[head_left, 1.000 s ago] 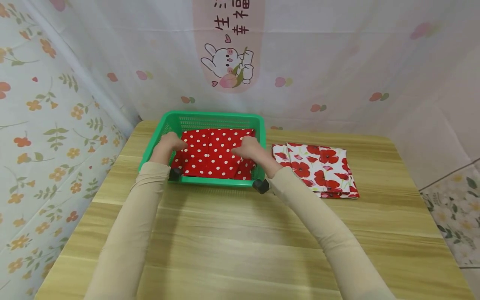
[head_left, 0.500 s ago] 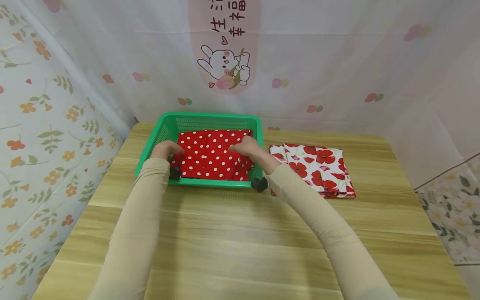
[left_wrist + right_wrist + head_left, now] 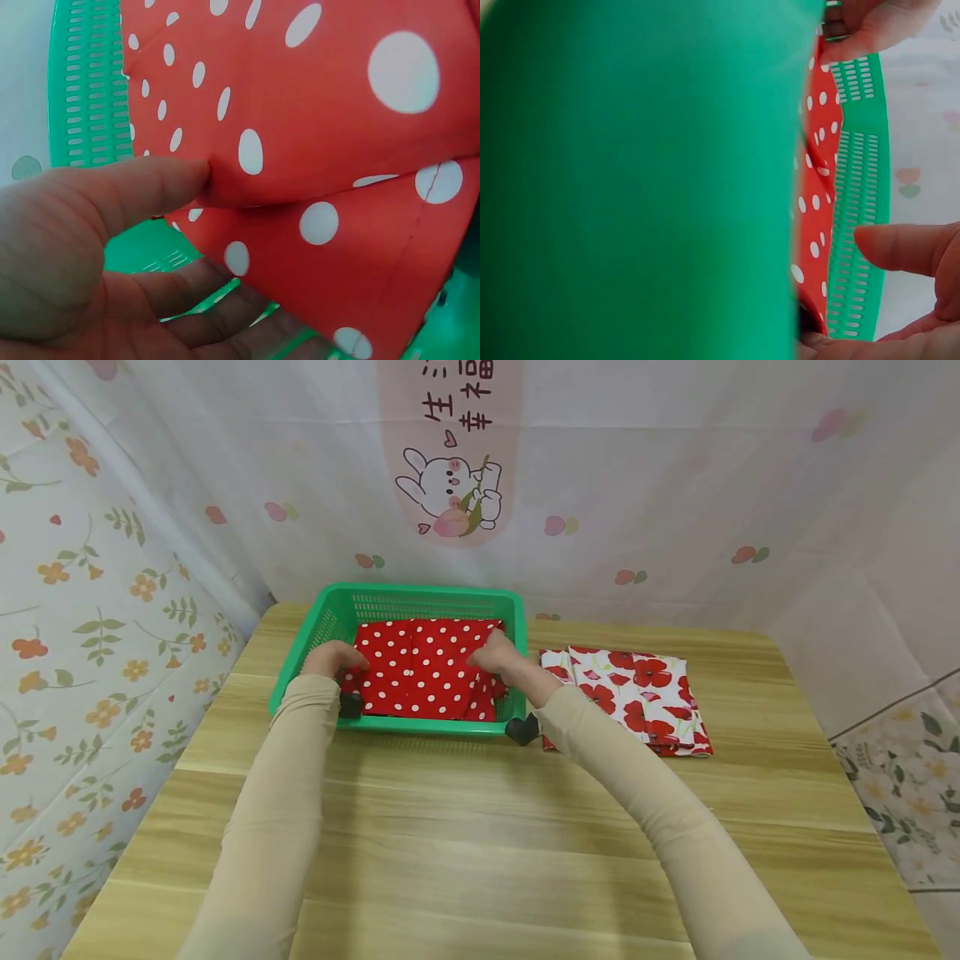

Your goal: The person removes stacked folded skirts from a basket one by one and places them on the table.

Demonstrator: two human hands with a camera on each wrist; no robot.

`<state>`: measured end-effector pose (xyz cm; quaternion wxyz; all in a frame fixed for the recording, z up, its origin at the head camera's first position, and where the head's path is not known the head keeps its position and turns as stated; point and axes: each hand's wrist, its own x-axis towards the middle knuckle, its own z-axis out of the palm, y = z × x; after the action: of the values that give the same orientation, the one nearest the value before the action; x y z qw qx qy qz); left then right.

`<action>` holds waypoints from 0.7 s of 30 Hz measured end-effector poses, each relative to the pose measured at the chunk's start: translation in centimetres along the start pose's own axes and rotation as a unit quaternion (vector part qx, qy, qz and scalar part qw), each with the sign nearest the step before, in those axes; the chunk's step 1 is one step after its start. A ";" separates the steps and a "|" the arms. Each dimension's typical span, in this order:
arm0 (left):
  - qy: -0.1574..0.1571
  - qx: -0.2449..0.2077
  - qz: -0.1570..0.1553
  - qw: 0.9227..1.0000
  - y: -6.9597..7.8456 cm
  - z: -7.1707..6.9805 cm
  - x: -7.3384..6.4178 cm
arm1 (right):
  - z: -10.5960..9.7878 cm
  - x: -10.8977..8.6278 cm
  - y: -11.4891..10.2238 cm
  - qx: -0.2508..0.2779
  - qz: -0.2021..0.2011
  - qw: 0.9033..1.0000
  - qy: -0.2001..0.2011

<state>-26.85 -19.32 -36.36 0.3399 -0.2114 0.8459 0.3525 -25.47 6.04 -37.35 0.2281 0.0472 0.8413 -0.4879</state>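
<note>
Two grips: left hand (image 3: 330,658) touches the dotted cloth (image 3: 431,668), hold unclear to me; right hand (image 3: 506,660) released, thumb slightly further right than before.
Dotted cloth: inside the green basket (image 3: 427,724), far left.
Wall sheet (image 3: 637,468): Chinese writing (image 3: 438,407), including 生.

Left hand (image 3: 330,658) shifted slightly nearer the front rim of the green plastic basket (image 3: 420,724) vs a second ago, thumb lower along the red polka-dot cloth (image 3: 420,668). Right hand (image 3: 504,660): thumb edged toward basket's right wall since half a second ago. Head view panned slightly; scene sits further left.
</note>
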 end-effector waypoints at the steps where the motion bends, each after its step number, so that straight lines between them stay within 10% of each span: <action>1: -0.002 0.000 0.000 1.000 -0.1 0.0 0.1 | 0.0 0.0 0.0 0.010 0.004 1.000 -0.004; 21: -0.007 -0.073 0.035 0.997 -0.5 -0.3 0.5 | 0.1 0.3 0.1 0.109 0.065 0.992 -0.028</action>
<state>-27.03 -19.93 -36.72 0.3168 -0.2034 0.8226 0.4260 -25.63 5.99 -37.62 0.2764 0.1124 0.7714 -0.5621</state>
